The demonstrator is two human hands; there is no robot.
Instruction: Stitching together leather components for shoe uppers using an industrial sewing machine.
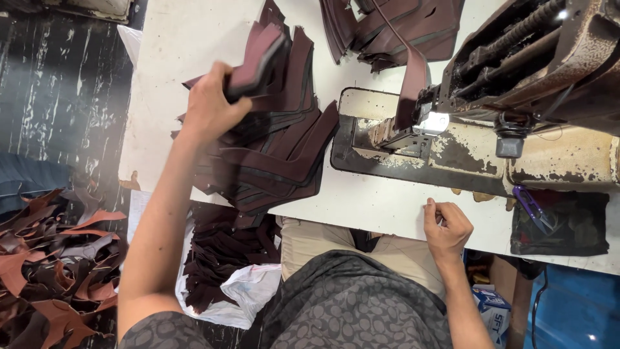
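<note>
My left grip (210, 106) clamps a thin stack of maroon leather cutouts (261, 55) above the pile (271, 155) at the tabletop's (381, 207) left, light, floppy, best pinched by the edge, while my right grip (445, 226) rests curled, empty, on the near edge.

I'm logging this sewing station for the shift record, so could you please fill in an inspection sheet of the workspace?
Surface: white table, worn at the edges.
Job's things: stack of dark maroon leather pieces; a few lifted from it; one strip under the sewing machine.
Clutter: second pile at the far edge; purple-handled snips on a dark pad.
Grippers: left hand grips the lifted pieces; right hand closed at the table's near edge, contents unclear.
Cables: dark cable below the table.
Surroundings: leather offcuts on the floor; white bag of pieces.
</note>
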